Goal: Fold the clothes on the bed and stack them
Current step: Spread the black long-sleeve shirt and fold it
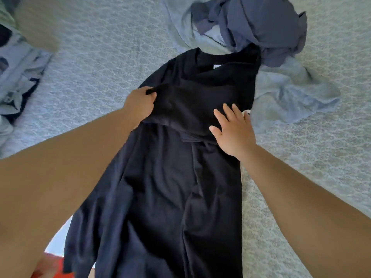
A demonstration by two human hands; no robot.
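A black T-shirt (170,187) lies lengthwise on the bed, collar at the far end, hem hanging over the near edge. My left hand (140,104) grips the shirt's left sleeve and holds it folded across the chest. My right hand (232,129) rests flat, fingers spread, on the right side of the shirt, pressing the fabric down. A small white patch shows just past my right fingers.
The bedspread (100,63) is pale blue-grey and patterned. A crumpled dark blue garment (261,27) lies beyond the collar on a light blue one (291,91). More light blue clothes (18,77) are piled at the left edge. Something red (58,265) shows at the bottom left.
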